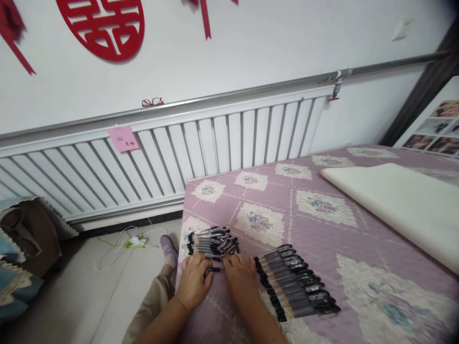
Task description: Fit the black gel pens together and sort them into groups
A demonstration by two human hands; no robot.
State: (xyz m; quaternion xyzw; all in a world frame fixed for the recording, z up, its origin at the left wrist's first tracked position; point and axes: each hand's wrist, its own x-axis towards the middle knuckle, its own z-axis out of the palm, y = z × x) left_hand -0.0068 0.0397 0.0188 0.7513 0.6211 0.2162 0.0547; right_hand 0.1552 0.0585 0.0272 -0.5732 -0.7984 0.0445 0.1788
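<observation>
My left hand (195, 279) and my right hand (241, 277) rest side by side on a purple flowered bedspread (322, 229). Between them lies a single black pen (212, 270), and the fingers of both hands curl around its ends. Just beyond my hands is a loose pile of black pens (213, 241). To the right of my right hand, a neat row of several black pens (296, 282) lies side by side, apart from the hand.
A white radiator (161, 157) with a pink note (123, 138) runs along the wall. Red glasses (152, 102) sit on its top. A white roll (398, 205) lies on the bed at right. My leg and foot (168, 248) reach toward the floor at left.
</observation>
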